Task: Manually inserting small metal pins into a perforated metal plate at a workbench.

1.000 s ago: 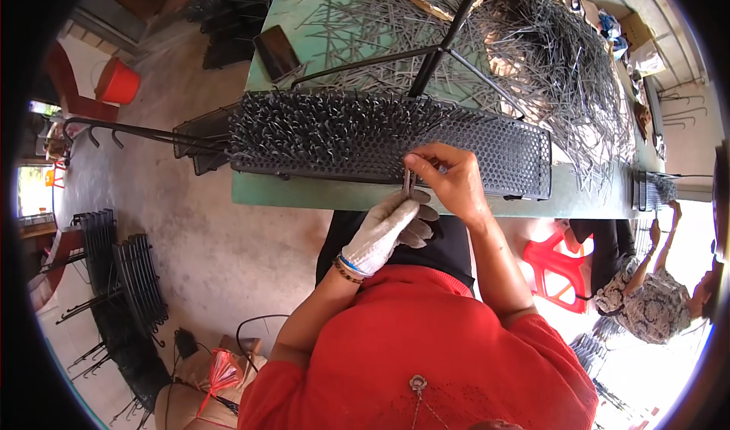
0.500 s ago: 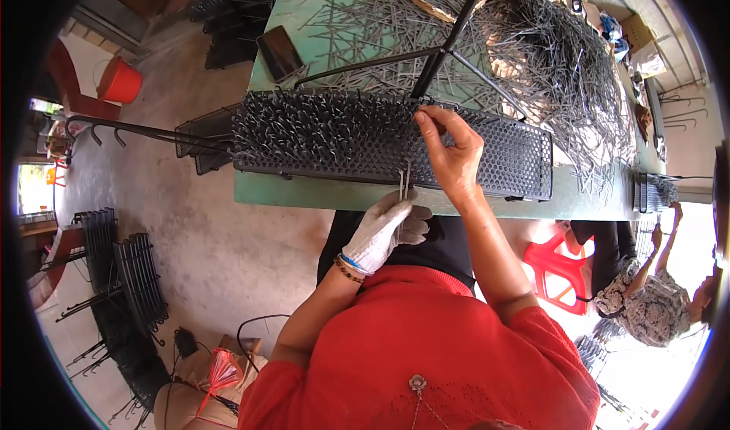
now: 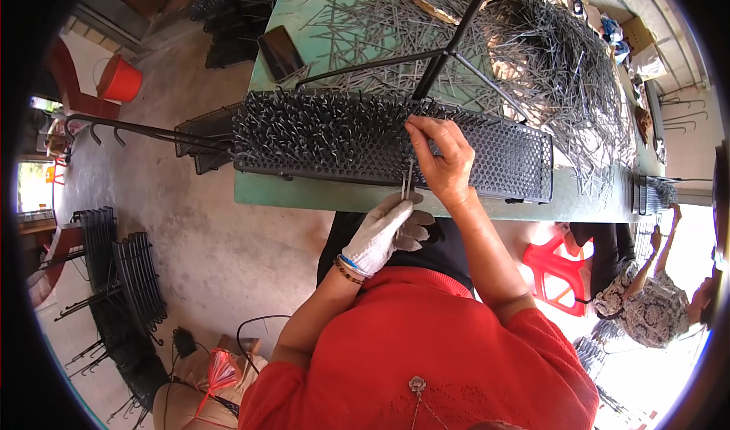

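A long black perforated metal rack (image 3: pixel 511 160) lies along the table's near edge. Thin dark metal pins (image 3: pixel 304 130) stand densely upright in its left half, while bare holes show on the right. My right hand (image 3: pixel 447 160), ungloved, is closed in a pinch over the border between pins and bare holes; what its fingertips hold is hidden. Below the rack's front edge, my left hand (image 3: pixel 384 232), in a whitish glove, grips a few loose thin metal pins (image 3: pixel 407 180) that point up toward the rack.
Loose pins (image 3: pixel 578 65) lie heaped across the green table (image 3: pixel 304 190). A phone (image 3: pixel 280 54) lies at the far left. A black rod frame (image 3: pixel 449 52) rises behind the rack. Another person (image 3: pixel 646 304) works at the right, near a red stool (image 3: pixel 555 270). Finished-looking black racks stand on the left floor.
My right hand has shifted slightly left and down along the rack, its pinch staying closed. My left hand and the pins in it have hardly moved.
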A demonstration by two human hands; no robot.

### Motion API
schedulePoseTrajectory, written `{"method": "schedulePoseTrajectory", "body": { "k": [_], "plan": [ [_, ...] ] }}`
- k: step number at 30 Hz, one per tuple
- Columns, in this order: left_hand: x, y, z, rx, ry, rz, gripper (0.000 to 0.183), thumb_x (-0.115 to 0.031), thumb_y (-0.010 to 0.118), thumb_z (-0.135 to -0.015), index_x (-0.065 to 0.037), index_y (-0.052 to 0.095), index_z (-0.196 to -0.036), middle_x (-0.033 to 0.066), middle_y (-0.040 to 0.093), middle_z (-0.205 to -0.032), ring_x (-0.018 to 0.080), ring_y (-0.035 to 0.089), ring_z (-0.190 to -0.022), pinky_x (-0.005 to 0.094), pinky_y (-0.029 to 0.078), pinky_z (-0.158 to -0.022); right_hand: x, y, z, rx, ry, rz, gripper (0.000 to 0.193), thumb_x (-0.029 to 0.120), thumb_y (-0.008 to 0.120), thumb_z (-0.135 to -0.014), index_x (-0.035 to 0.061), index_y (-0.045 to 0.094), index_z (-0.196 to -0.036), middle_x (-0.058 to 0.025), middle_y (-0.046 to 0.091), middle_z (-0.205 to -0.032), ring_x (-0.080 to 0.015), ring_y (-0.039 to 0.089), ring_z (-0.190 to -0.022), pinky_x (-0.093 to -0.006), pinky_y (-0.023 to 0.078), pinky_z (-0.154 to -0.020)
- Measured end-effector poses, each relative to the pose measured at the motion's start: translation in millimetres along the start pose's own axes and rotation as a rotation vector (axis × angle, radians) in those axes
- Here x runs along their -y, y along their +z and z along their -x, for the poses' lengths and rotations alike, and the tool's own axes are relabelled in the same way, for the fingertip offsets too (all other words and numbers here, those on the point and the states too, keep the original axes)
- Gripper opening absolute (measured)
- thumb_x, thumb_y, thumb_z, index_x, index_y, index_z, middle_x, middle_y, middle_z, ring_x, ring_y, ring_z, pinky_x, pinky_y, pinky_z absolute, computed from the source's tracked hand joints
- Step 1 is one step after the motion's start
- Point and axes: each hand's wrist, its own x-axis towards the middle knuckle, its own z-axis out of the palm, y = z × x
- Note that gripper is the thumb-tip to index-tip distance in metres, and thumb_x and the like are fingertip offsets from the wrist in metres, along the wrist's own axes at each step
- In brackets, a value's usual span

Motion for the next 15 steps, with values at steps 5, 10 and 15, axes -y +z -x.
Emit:
{"method": "schedulePoseTrajectory", "body": {
  "k": [5, 10, 15],
  "plan": [
    [4, -5, -4, 0.002, 0.022, -0.02, 0.034, -0.017, 0.051, -0.1, -0.002, 0.05, -0.131, 0.0165, 0.068, -0.106, 0.0155, 0.069, -0.077, 0.0242, 0.058, -0.062, 4, 0, 0, -0.03, 0.009, 0.03, 0.02, 0.0, 0.076, -0.075, 0.0051, 0.068, -0.093, -0.0069, 0.071, -0.087, -0.0223, 0.066, -0.073, -0.0325, 0.049, -0.065],
    [5, -6, -4, 0.013, 0.015, -0.001, 0.031, -0.017, 0.051, -0.1, -0.004, 0.051, -0.128, 0.0149, 0.068, -0.105, 0.0152, 0.069, -0.078, 0.0245, 0.057, -0.063, -1, 2, 5, -0.002, -0.029, 0.073, 0.02, 0.0, 0.077, -0.074, 0.0053, 0.068, -0.091, -0.006, 0.071, -0.086, -0.0219, 0.064, -0.07, -0.0326, 0.047, -0.063],
    [5, -9, -3, 0.022, 0.028, -0.006, 0.029, -0.019, 0.051, -0.1, -0.005, 0.052, -0.126, 0.0128, 0.069, -0.103, 0.0147, 0.069, -0.079, 0.0249, 0.057, -0.064, -1, -1, 10, 0.125, -0.143, 0.158, 0.023, 0.001, 0.077, -0.074, 0.0048, 0.07, -0.095, -0.0064, 0.069, -0.096, -0.0226, 0.062, -0.073, -0.0329, 0.046, -0.062]
  ]
}}
